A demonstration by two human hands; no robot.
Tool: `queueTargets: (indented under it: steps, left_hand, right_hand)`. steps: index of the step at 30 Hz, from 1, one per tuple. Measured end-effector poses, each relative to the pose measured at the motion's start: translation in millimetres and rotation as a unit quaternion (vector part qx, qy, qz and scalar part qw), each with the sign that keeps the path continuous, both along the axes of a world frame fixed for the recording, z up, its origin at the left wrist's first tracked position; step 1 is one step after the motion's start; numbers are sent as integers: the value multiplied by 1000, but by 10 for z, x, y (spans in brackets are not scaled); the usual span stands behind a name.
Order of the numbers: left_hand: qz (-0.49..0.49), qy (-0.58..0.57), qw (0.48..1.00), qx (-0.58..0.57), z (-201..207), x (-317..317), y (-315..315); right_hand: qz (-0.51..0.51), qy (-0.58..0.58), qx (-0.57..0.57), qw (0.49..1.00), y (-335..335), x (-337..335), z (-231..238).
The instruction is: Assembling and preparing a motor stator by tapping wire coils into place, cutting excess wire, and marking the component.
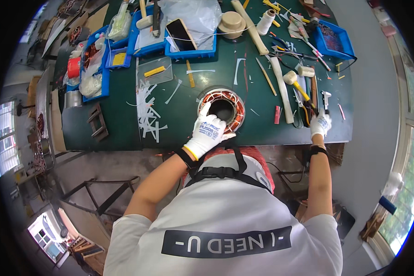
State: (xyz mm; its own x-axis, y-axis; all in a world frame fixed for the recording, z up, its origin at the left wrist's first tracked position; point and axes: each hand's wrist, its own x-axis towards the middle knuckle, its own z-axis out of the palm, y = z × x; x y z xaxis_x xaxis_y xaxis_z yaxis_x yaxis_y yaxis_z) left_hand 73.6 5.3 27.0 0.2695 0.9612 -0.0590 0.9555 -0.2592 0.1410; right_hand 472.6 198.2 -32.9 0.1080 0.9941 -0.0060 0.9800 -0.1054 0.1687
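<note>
A ring-shaped motor stator point(238, 120) with copper windings and white lacing lies at the table's near edge. My left hand point(209, 132), in a white glove, grips its near left side. The index finger stretches along the ring and the thumb lies by the near outer edge. To the right, my gloved right hand point(321, 124) is closed at the lower end of a mallet point(300, 87) with a pale head and yellow-and-black handle. What lies within its fingers is hidden. Pliers point(303, 105) lie left of this hand, and a caliper point(326, 100) lies just beyond it.
Blue bins point(191, 54) line the back, one with a phone point(181, 35) on top. White strips point(148, 112) are scattered at left, near a wooden frame point(97, 122). A long pale stick point(282, 89), a second mallet point(306, 71) and a thread spool point(266, 22) lie or stand at right.
</note>
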Motion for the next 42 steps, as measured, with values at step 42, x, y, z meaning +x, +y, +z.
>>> queueTargets:
  steps: [42]
  left_hand:
    - [140, -313, 928, -145, 9, -410, 803]
  right_hand:
    - [178, 536, -210, 798, -1344, -1776, 106]
